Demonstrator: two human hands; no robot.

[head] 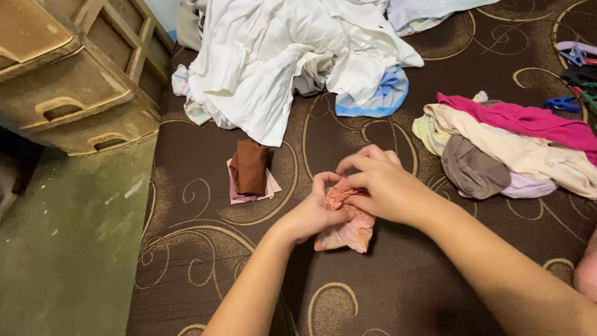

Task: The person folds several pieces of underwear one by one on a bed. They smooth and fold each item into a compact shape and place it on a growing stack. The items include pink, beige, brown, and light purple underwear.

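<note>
Both hands, left hand and right hand, met over a crumpled peach cloth on the brown swirl-patterned mattress, fingers pinching its upper folds, just right of a folded brown cloth, below the white laundry pile.

We see both hands meet over a small peach-pink cloth on the brown, swirl-patterned mattress — the left hand grips it from below, the right hand pinches its top. Just left lies a folded brown cloth on a pale pink one. Beyond sits a white laundry heap — to the right, a mixed pile with a magenta garment.
</note>
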